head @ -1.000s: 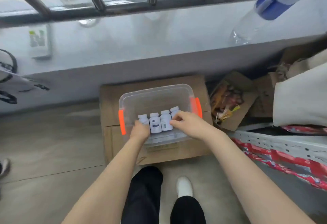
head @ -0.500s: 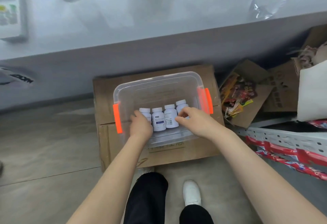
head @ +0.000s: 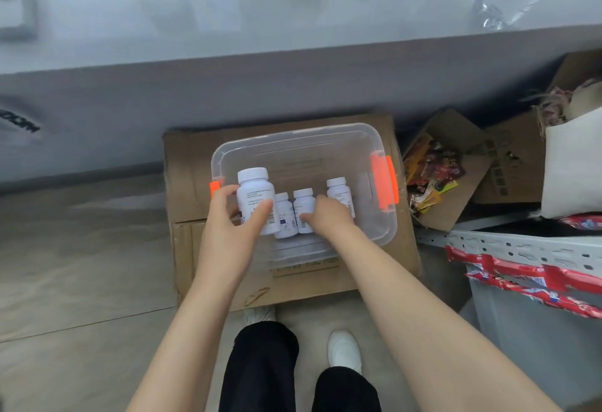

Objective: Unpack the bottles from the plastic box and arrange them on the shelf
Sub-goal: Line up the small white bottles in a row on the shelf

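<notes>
Left grip [head: 228, 229] clasps a white plastic pill bottle [head: 255, 196] over the clear orange-latched plastic box [head: 325, 151]; right grip [head: 329, 216] pinches a second bottle [head: 303, 199].

A stockroom or the back corner of a small shop, by the look of it: a closed cardboard carton [head: 189, 164] stands on the floor [head: 81, 265] at 12 o'clock, an open carton [head: 456, 131] holds loose snack packets [head: 433, 177] at 2 o'clock, and at 3 o'clock a perforated grey metal shelf [head: 521, 244] carries rows of red packets [head: 508, 265], all beside a long grey ledge [head: 293, 21]
</notes>
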